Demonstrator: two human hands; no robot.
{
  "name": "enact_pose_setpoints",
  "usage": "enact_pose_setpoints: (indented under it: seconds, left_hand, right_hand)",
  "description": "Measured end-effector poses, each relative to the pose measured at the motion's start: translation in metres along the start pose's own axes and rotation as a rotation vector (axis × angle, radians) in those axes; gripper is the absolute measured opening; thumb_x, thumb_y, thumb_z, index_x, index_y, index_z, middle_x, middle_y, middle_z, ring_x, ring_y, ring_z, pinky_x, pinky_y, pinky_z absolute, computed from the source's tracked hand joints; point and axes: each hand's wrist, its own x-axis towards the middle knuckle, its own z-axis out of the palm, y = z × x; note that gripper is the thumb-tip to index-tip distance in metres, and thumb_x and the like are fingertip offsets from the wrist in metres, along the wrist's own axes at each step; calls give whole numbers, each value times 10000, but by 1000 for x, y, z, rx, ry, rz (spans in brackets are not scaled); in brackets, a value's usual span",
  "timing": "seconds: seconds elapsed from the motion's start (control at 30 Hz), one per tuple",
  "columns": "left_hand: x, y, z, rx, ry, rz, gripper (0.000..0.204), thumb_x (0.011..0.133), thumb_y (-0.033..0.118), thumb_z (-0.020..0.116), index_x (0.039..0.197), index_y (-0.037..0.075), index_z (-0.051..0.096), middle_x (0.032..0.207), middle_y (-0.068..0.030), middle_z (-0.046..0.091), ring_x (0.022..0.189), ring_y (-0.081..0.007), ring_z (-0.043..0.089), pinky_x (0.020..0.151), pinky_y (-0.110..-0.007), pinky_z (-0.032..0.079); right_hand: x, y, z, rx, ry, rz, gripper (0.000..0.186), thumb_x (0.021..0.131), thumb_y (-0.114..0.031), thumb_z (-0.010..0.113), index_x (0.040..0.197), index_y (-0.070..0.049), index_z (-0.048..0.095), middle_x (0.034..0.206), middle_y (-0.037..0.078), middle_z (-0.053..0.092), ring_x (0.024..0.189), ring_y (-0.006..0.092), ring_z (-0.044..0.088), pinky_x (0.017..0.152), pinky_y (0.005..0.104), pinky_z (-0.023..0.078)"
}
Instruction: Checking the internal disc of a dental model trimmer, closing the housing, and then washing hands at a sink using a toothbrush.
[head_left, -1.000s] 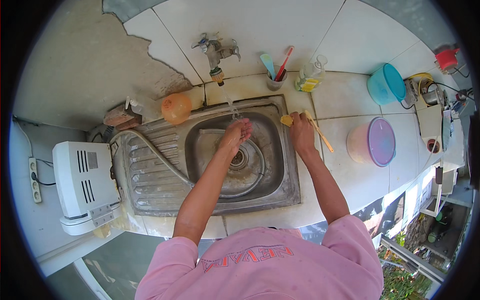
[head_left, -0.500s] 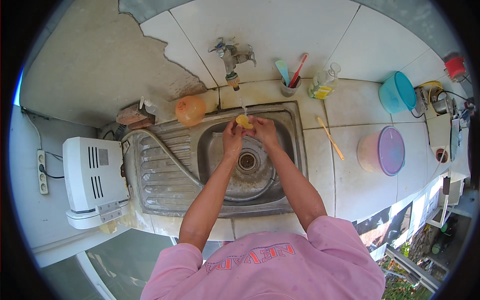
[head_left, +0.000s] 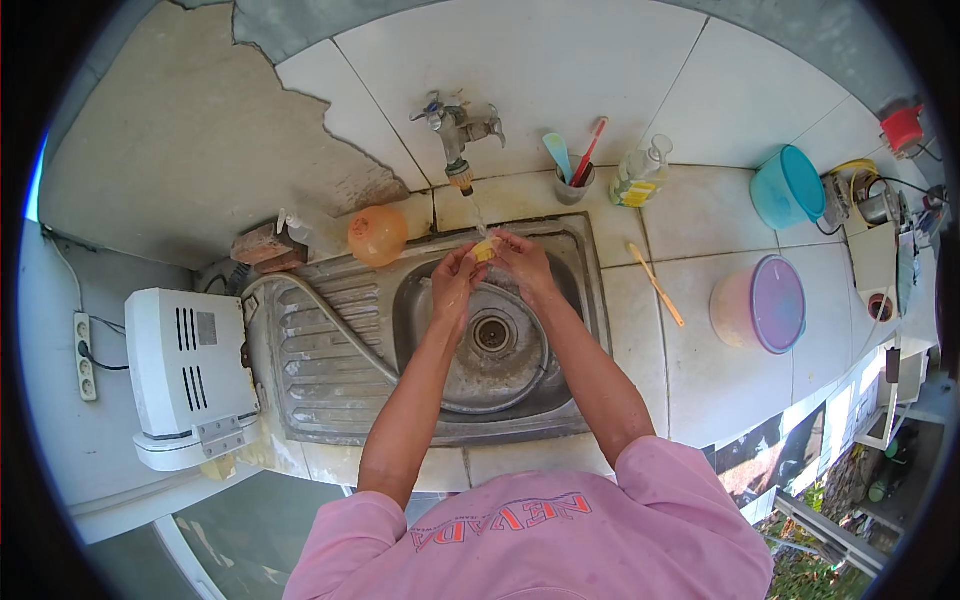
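Over the far end of the steel sink basin, my two hands meet around a small yellow piece whose kind I cannot make out. My left hand pinches it from the left between thumb and fingers. On its other side my right hand has its fingers curled against it, partly covering it. A thin stream of water falls from the wall tap onto the piece and the fingers. Both forearms look wet.
A grey hose crosses the ribbed drainboard into the basin. An orange rounded container stands behind it. Along the right are a cup with brushes, a soap bottle, an orange toothbrush, a purple-lidded tub and a turquoise tub.
The yellow piece has turned from facing up flat to a tilted, narrower view. My right fingers have shifted over it, and the hands stay under the running water.
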Motion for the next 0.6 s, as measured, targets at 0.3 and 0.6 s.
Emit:
enact_pose_setpoints:
  seconds: [0.3,0.6]
  left_hand:
    - [24,31,10,439,-228,36,281,884,129,594,1130,52,483,1035,-37,588,869,-114,579,732,-246,464]
    - [8,14,10,-80,-79,-180,329,812,82,669,1086,50,490,944,-47,602,767,-111,574,649,-235,466]
  right_hand:
    - [1,-47,7,-837,-94,-335,368,796,-6,591,1163,14,577,910,103,672,733,119,625,689,244,489]
    - [-20,-173,80,-1170,45,-1091,315,835,-202,607,1089,-19,576,1084,168,557,954,336,577,833,411,454]
